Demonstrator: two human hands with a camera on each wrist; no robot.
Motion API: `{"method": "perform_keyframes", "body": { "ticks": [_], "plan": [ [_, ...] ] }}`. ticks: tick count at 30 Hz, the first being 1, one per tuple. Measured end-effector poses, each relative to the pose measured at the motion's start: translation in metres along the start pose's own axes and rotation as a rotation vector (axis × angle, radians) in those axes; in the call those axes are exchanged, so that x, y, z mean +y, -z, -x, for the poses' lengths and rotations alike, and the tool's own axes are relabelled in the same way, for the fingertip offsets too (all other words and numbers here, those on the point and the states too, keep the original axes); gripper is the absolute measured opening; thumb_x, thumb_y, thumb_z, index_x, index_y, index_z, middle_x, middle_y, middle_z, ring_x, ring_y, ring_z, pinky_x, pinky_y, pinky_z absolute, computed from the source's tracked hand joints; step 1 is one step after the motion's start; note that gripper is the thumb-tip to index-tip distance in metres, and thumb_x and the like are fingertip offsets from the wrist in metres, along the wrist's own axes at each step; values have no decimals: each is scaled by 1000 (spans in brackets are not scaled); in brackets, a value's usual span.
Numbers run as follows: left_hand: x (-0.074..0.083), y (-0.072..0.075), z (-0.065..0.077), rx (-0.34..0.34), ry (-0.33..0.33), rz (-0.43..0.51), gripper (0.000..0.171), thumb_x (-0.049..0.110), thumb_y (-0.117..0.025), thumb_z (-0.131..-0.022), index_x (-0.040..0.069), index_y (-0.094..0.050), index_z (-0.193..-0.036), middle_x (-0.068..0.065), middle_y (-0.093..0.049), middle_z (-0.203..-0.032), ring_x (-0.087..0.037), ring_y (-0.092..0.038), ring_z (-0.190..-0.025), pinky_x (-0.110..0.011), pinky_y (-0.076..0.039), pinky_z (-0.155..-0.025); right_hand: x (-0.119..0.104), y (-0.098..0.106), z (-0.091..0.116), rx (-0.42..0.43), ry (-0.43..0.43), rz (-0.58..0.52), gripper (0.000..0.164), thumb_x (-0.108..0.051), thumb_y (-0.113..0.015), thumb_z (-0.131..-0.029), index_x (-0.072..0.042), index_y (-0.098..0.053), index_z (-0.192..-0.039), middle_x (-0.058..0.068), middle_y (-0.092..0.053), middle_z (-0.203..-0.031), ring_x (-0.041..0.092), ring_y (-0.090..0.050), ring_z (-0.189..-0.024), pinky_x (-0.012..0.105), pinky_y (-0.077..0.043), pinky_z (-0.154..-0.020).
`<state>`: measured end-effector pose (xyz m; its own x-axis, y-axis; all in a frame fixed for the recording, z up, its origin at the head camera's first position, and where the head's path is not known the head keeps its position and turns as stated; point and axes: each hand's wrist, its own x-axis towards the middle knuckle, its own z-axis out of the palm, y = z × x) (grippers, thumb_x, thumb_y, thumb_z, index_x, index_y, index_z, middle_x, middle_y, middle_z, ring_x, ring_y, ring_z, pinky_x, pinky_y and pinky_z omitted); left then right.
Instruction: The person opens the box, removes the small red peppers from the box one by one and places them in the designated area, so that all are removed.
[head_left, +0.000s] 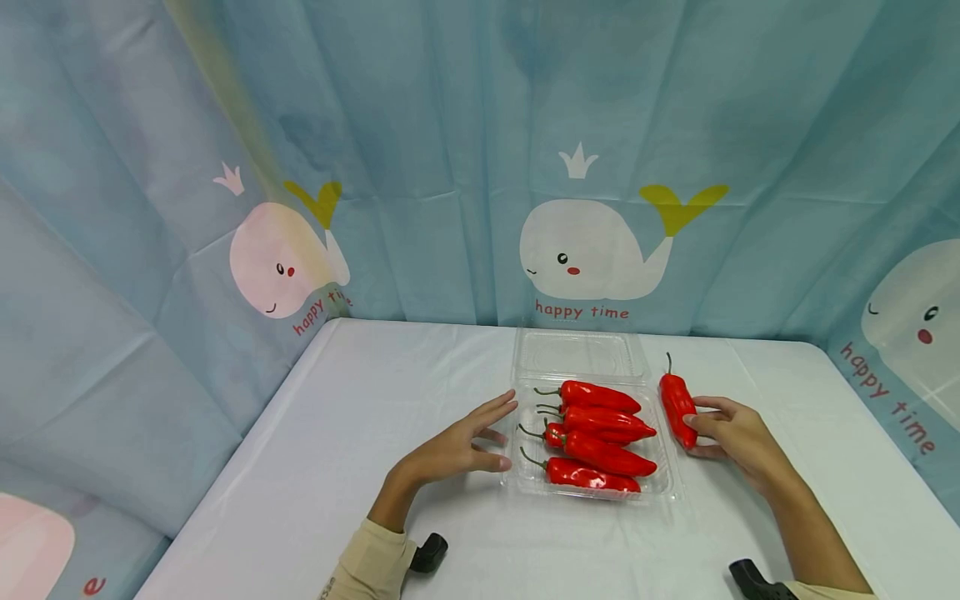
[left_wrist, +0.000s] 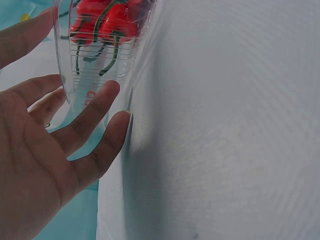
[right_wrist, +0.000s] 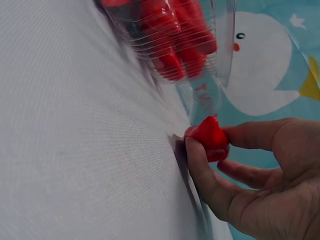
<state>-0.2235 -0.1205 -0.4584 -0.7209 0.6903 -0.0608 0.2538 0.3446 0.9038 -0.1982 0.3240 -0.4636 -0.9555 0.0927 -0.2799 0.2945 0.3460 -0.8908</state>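
Note:
A clear plastic clamshell box lies with its lid folded back, and several red peppers with green stems fill its base. To the right of the box, my right hand holds a single red pepper between thumb and fingers; its stem points away from me. The right wrist view shows the tip of that pepper pinched just over the cloth. At the box's left side, my left hand has its fingers spread. In the left wrist view those fingers stand close beside the ribbed box wall.
A white cloth covers the table. The open lid lies flat behind the box base. Beyond the table's far edge hangs a blue curtain printed with whales. Black wrist devices sit near both sleeves.

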Motion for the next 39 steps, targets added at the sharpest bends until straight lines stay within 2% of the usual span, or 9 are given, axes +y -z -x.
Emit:
{"method": "perform_keyframes", "body": {
  "ticks": [5,9,21,26,32,39],
  "plan": [
    [1,0,0,0,6,5,89,28,-74,-96,18,-26,-170,3,-14,-179,-26,-59,-136,-37,-53,-106,-1,0,3,14,0,27,74,-26,-65,-105,7,-31,-160,34,-48,-145,16,-67,-100,38,-65,-81],
    [0,-1,-1,-3,1,8,89,29,-74,-96,17,-27,-170,1,-15,-179,-28,-59,-137,-38,-53,-106,-3,1,5,28,-3,55,74,-28,-66,-105,7,-32,-160,37,-47,-147,17,-69,-100,38,-65,-81],
    [0,-1,0,-4,-3,5,89,29,-74,-96,17,-26,-170,0,-14,-179,-29,-59,-137,-42,-53,-108,-11,6,12,83,47,228,72,-37,-63,-106,4,-37,-159,36,-51,-148,36,-66,-115,28,-62,-80],
    [0,0,-1,-4,-8,10,88,27,-74,-96,17,-26,-170,0,-15,-179,-30,-59,-137,-46,-53,-109,-18,5,16,92,77,254,74,-40,-63,-106,2,-37,-160,35,-50,-150,47,-58,-129,42,-63,-91],
    [-2,1,-1,-8,-12,7,89,28,-74,-96,17,-26,-170,1,-14,-179,-30,-59,-137,-45,-53,-109,-28,0,22,97,118,259,75,-42,-63,-105,-1,-37,-162,33,-50,-154,51,-51,-137,64,-52,-105],
    [1,1,0,-10,-15,6,89,28,-74,-96,16,-25,-170,-1,-13,-179,-31,-59,-137,-44,-53,-109,-41,-7,31,92,179,253,71,-40,-65,-105,-5,-41,-161,31,-51,-153,50,-51,-136,70,-49,-105]
  ]
}}
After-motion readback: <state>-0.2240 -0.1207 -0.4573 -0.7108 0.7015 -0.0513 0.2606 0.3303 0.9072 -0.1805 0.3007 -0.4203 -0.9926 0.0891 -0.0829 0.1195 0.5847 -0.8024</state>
